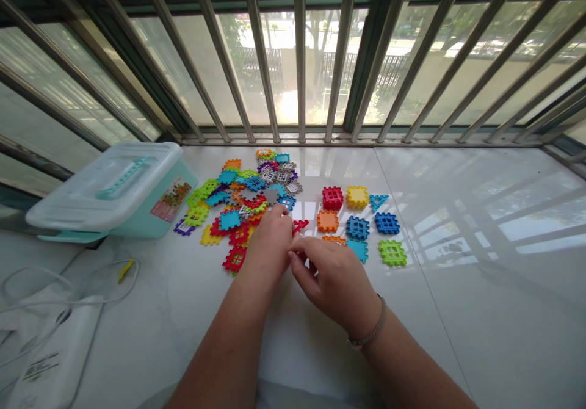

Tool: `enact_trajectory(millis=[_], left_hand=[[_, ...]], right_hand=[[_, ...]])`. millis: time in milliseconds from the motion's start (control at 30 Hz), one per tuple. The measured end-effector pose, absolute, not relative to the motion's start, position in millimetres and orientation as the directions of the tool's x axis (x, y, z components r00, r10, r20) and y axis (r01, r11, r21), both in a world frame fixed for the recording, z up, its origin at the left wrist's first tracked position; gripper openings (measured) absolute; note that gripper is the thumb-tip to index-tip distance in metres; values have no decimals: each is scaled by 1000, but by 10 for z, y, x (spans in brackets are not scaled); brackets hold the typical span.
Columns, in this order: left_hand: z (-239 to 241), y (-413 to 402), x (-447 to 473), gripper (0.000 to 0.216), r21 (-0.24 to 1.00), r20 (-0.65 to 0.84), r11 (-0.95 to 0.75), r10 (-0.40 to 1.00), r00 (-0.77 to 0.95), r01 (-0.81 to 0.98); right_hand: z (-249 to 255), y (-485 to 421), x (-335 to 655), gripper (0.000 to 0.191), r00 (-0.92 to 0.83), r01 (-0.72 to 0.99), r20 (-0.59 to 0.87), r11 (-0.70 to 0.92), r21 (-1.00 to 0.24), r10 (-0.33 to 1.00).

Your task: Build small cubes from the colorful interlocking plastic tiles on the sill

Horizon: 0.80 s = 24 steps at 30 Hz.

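Loosely curled right hand (333, 276)

Your left hand (271, 238) and right hand (336, 281) partly hide the red triangle (300, 225); whether your fingers (310, 248) grip anything can't be seen. Toward the ledge's (485, 256) left edge, the white box (75, 351) is cut off, its print (42, 367) illegibly small.

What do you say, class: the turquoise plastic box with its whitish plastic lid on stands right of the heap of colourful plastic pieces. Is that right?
Not quite: the turquoise plastic box, whitish plastic lid on, stands left of the heap of colourful plastic pieces, as the head view shows.
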State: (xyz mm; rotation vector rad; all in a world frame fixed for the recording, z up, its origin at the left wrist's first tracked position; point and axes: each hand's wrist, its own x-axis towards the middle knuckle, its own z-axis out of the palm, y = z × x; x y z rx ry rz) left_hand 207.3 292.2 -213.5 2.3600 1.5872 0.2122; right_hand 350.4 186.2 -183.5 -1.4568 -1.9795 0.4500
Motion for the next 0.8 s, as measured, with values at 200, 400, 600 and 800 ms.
enact_trajectory(millis=[200, 400, 600, 800], left_hand=[[-2099, 2893, 2084, 10, 541, 145, -349, 935, 323, 765], [-1994, 2867, 2110, 5, 708, 219, -284, 959, 181, 646], [-1909, 2833, 2135, 6, 743, 217, -265, 964, 153, 615], [-1888, 2824, 2144, 6, 735, 200, -264, 965, 172, 625]], right_hand=[[-1837, 1861, 3512, 20, -183, 742, 326, 348, -573, 927], [-1851, 1872, 3512, 19, -140, 714, 394, 368, -595, 909], [-1851, 1879, 3514, 19, 2, 719, 384, 265, -642, 923], [-1842, 1878, 3521, 20, 28, 710, 359, 234, -664, 933]])
